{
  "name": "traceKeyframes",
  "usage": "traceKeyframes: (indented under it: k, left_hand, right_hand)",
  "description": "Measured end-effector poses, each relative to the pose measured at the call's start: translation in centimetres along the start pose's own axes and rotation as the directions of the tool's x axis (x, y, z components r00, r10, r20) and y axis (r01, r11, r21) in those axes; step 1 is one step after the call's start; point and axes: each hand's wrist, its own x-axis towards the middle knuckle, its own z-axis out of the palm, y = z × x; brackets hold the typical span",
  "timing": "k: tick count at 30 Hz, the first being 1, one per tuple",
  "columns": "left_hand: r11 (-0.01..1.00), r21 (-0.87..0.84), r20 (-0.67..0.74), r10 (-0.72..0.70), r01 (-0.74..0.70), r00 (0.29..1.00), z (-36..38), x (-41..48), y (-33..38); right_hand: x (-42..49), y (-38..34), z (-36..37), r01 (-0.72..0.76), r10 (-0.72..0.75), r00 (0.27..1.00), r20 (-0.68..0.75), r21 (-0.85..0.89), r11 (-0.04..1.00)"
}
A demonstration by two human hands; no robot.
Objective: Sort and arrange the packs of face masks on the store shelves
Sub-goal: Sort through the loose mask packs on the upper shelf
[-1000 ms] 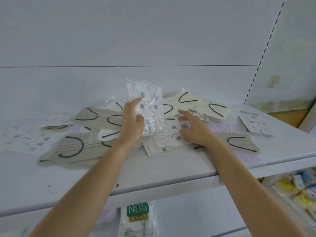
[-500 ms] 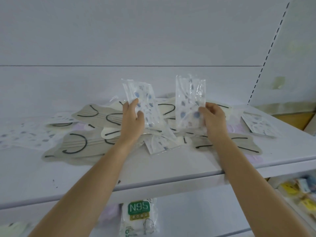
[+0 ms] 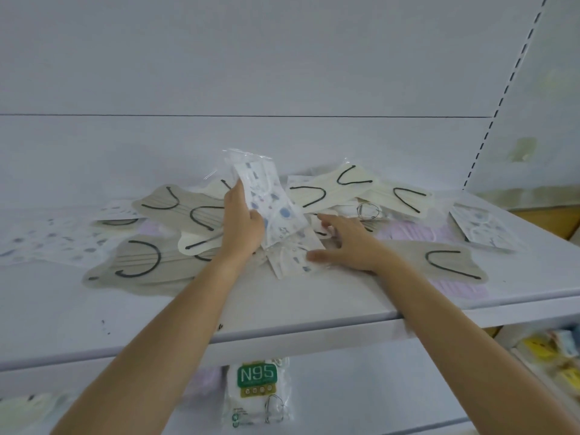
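Note:
A heap of face-mask packs lies on the white shelf (image 3: 282, 309). My left hand (image 3: 241, 227) grips a small stack of clear packs with blue-spotted white masks (image 3: 266, 196), held upright over the heap. My right hand (image 3: 348, 243) is low on the heap with its fingers spread and straight. Its fingertips touch another blue-spotted pack (image 3: 292, 260) lying flat. Grey packs with black ear loops (image 3: 138, 262) lie left and right, and cream ones (image 3: 332, 189) at the back.
More blue-spotted packs lie at the far right (image 3: 483, 227) and far left (image 3: 53, 243). Pale pink packs (image 3: 408, 230) sit under the heap. An N95 pack (image 3: 257, 390) stands on the lower shelf, and yellow goods (image 3: 543, 350) lie at the lower right. A slotted upright (image 3: 489, 120) bounds the right side.
My right hand no longer holds the spotted pack it had raised beside the left; it has dropped onto the heap. The left hand's stack looks thicker.

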Motion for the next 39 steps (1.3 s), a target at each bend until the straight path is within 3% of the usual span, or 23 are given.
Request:
traceKeyframes:
  k: [3,8,12,15,18,21,23,28,30,32,35,37,39]
  left_hand:
    - [0.999,-0.036,-0.064,-0.036,0.033,0.997,-0.1,0.0,-0.1]
    - [0.995,-0.095,-0.130,-0.041,0.028,0.991,-0.4,0.0,-0.1]
    - [0.992,-0.126,-0.179,-0.003,-0.019,0.984,-0.7,-0.4,0.7]
    - [0.993,-0.119,-0.140,-0.033,0.016,0.990,-0.7,-0.5,0.8]
    - [0.980,-0.186,0.007,-0.067,0.067,0.998,-0.5,-0.6,0.9]
    - [0.959,-0.261,0.223,-0.047,0.106,0.974,-0.3,-0.8,1.3]
    - [0.976,-0.213,0.262,0.013,0.045,0.965,-0.1,-1.1,1.4]
    - [0.985,-0.169,0.121,0.061,-0.040,0.991,-0.6,-1.1,1.0]
    - [0.980,-0.193,0.076,0.061,-0.045,0.995,-0.9,-0.8,1.0]
    - [0.979,-0.200,0.032,0.038,-0.031,0.999,-1.0,-0.6,1.0]
    - [0.979,-0.203,-0.009,0.014,-0.015,1.000,-1.0,-0.5,0.8]
    - [0.980,-0.199,-0.035,0.017,-0.023,0.999,-1.0,-0.4,0.7]
    - [0.983,-0.184,-0.051,0.013,-0.022,0.999,-1.0,-0.2,0.7]
  right_hand:
    - [0.4,0.3,-0.1,0.043,-0.040,0.997,-0.067,0.053,0.998]
    - [0.4,0.2,-0.2,0.015,0.014,0.989,-0.151,0.187,0.982]
    - [0.2,-0.2,-1.0,0.025,0.168,0.891,-0.422,0.414,0.910]
    - [-0.1,-0.2,-1.7,0.181,0.229,0.795,-0.562,0.580,0.794]
    - [-0.5,-0.4,-1.8,0.227,0.225,0.832,-0.507,0.681,0.696]
    - [-0.3,-0.7,-1.0,0.171,0.088,0.920,-0.381,0.594,0.786]
    - [-0.1,-0.7,-0.2,0.162,-0.008,0.956,-0.293,0.506,0.847]
    - [1.5,-0.2,-0.5,0.137,-0.045,0.893,-0.448,0.176,0.975]
    - [3.4,-0.1,-1.6,0.070,-0.078,0.922,-0.379,-0.033,0.997]
    - [5.1,-0.2,-2.2,-0.020,-0.021,0.975,-0.222,-0.182,0.983]
    - [6.3,0.3,-1.3,-0.082,0.068,0.996,-0.063,-0.264,0.961]
    - [5.8,0.4,-0.8,-0.040,0.029,0.999,-0.037,-0.332,0.942]
    - [4.9,-0.2,-1.0,-0.032,-0.014,0.994,-0.111,-0.404,0.914]
